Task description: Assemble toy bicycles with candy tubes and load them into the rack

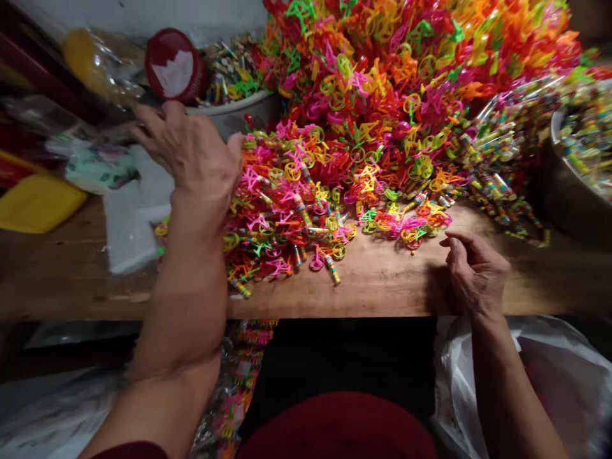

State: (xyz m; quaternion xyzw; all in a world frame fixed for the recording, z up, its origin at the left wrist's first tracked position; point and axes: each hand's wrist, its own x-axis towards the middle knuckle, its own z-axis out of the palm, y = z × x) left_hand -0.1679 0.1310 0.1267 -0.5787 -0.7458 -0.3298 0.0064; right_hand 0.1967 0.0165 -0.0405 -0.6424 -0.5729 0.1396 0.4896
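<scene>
Bicycle-shaped plastic pieces (pixel 363 137) at upper centre mix pink, orange, yellow, green and red. At centre, a slim cylindrical tube (pixel 333 270) shows yellow-and-blue bands.

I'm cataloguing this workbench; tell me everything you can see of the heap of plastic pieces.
The heap of plastic pieces is loose and bright: pink, red, orange, yellow and green. Many pieces have wheel-like rings and thin frames; some look see-through. It rises at the back and thins toward the front of the wooden table, where small striped tubes lie mixed in. The left hand is at its left edge, contact unclear; the right hand is beside its front right.
</scene>
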